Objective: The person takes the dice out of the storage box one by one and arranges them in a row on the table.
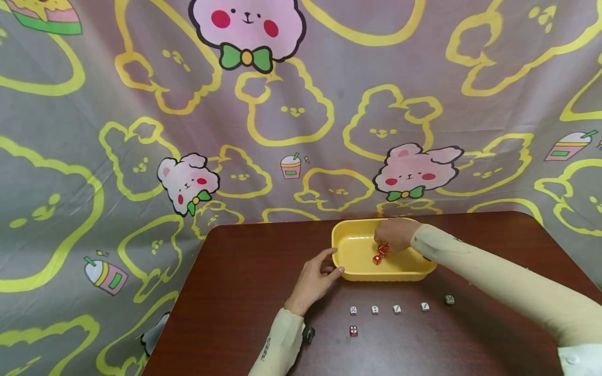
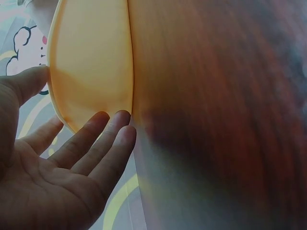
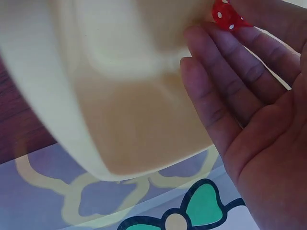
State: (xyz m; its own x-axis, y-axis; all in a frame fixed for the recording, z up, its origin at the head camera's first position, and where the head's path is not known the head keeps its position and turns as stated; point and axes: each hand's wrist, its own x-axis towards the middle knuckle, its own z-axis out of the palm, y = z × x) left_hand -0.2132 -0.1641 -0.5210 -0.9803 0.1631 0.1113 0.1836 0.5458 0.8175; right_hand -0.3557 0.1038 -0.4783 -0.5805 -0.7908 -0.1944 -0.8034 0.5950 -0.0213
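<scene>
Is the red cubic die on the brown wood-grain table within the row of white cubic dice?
No: in the head view, the red die lies alone below the leftmost white die.

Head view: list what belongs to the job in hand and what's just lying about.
Likely the job's:
yellow tub, touched by left hand
red dice at right hand
five white dice in a row
lone red die nearer the person

Apparently just surroundings:
patterned cloth behind
brown table
</scene>
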